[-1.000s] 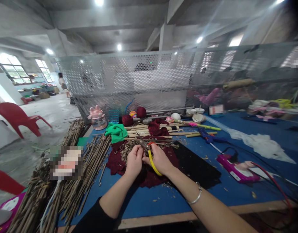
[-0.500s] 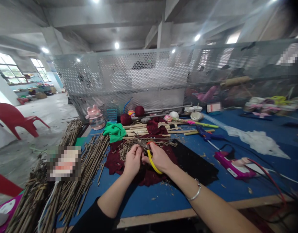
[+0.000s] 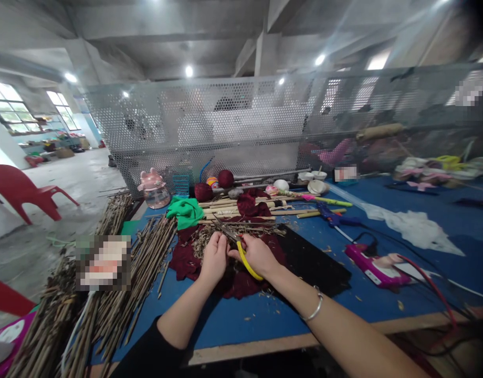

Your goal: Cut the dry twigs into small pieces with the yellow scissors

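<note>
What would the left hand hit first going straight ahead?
Left hand: probably the scissors blades, just beyond it. Depth is unclear; it might instead slide under them into the dried stems.

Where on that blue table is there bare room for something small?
The blue table looks mostly bare between the forearms at its front edge, and between the white plastic and the long dark object. It's crowded around the left hand and right hand: maroon cloth, dried stems, scissors. Sticks crowd the left.

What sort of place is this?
Probably a craft workshop: dried stalks and dark red balls share a blue worktable, where the person's right hand holds yellow-handled scissors.
</note>
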`<act>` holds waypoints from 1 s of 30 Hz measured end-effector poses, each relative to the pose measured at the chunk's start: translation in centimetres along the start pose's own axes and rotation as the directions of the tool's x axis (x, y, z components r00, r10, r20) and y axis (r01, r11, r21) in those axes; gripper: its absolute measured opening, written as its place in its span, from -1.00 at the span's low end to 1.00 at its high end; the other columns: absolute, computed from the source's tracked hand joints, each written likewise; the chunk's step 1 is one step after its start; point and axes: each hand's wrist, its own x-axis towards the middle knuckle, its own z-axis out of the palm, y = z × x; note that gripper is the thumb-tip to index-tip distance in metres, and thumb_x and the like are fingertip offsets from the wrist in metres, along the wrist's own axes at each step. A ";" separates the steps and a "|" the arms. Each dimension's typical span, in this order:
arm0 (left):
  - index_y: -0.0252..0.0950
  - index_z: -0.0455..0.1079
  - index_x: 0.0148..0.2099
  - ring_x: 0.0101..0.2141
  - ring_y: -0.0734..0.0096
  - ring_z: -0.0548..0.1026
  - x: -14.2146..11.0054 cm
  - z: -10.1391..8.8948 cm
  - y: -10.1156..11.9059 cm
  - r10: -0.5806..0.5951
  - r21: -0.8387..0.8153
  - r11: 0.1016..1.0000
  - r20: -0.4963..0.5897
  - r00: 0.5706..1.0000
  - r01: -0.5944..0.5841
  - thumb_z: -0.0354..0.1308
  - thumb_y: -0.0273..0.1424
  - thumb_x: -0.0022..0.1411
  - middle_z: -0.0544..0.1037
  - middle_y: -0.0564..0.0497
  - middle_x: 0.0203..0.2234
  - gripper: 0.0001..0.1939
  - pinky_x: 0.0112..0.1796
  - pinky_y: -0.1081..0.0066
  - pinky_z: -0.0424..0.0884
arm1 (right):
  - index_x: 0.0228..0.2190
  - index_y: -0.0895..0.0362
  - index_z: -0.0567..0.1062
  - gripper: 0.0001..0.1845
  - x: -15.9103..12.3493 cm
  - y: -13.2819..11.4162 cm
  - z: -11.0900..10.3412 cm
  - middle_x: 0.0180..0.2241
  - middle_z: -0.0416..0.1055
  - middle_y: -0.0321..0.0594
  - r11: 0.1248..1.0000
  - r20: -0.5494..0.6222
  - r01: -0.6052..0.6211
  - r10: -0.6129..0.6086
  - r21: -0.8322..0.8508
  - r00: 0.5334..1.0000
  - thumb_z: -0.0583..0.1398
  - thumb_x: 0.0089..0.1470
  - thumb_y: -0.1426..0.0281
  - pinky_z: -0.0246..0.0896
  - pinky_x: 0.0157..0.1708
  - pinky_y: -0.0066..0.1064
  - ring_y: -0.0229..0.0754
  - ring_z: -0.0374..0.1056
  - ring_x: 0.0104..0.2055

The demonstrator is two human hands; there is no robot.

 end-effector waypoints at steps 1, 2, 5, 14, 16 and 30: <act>-0.27 0.13 -0.43 -0.72 0.64 0.12 0.0 0.0 0.0 -0.002 0.000 1.000 -0.002 1.000 0.002 -0.06 -0.18 0.15 0.18 0.21 -0.71 -0.73 -0.67 0.59 0.07 | -0.48 0.12 0.31 -0.58 0.0 0.0 0.1 -0.56 0.34 -0.27 1.000 -0.009 0.001 -0.001 0.005 1.000 0.18 -0.17 0.01 -0.12 -0.54 -0.48 -0.26 0.25 -0.53; -0.27 0.14 -0.42 -0.72 0.64 0.12 0.0 -0.1 0.0 -0.004 -0.002 1.000 -0.004 1.000 0.004 -0.06 -0.17 0.15 0.19 0.21 -0.71 -0.74 -0.68 0.59 0.07 | -0.49 0.12 0.31 -0.59 0.0 0.1 0.1 -0.56 0.35 -0.27 1.000 -0.017 0.005 -0.004 0.012 1.000 0.17 -0.15 0.02 -0.11 -0.55 -0.48 -0.26 0.25 -0.54; -0.27 0.14 -0.37 -0.74 0.63 0.16 0.1 -0.2 -0.1 -0.010 -0.014 1.000 -0.002 1.000 0.009 -0.05 -0.16 0.13 0.23 0.21 -0.71 -0.74 -0.69 0.60 0.07 | -0.49 0.10 0.32 -0.62 0.0 0.2 0.2 -0.57 0.36 -0.27 0.999 -0.037 0.012 -0.011 0.044 0.999 0.13 -0.10 0.03 -0.09 -0.56 -0.49 -0.28 0.23 -0.57; -0.29 0.15 -0.44 -0.67 0.64 0.14 0.6 -0.5 0.1 0.052 -0.026 0.998 -0.153 0.987 -0.057 -0.03 -0.17 0.13 0.18 0.19 -0.69 -0.72 -0.62 0.59 0.08 | -0.47 0.10 0.31 -0.63 0.0 0.2 0.1 -0.51 0.37 -0.24 1.000 -0.055 -0.005 0.004 -0.014 0.998 0.16 -0.12 0.04 -0.09 -0.54 -0.49 -0.23 0.28 -0.50; -0.29 0.11 -0.48 -0.66 0.64 0.12 0.4 -0.5 0.4 0.040 -0.070 0.996 -0.126 0.991 -0.049 -0.11 -0.18 0.18 0.18 0.17 -0.66 -0.70 -0.63 0.58 0.07 | -0.41 0.10 0.30 -0.60 0.0 0.2 0.2 -0.47 0.38 -0.24 0.999 -0.052 0.003 -0.005 -0.039 0.999 0.18 -0.15 0.04 -0.08 -0.52 -0.49 -0.21 0.30 -0.46; -0.32 0.31 -0.23 -0.43 0.43 0.41 0.2 -0.1 0.2 0.050 -0.028 0.998 0.040 0.998 -0.049 0.00 -0.30 0.13 0.46 0.00 -0.48 -0.78 -0.36 0.44 0.34 | -0.38 0.14 0.24 -0.59 -0.1 0.0 0.0 -0.38 0.30 -0.19 0.987 -0.129 0.150 -0.141 0.060 0.981 0.22 -0.18 0.14 0.08 -0.35 -0.41 -0.17 0.26 -0.31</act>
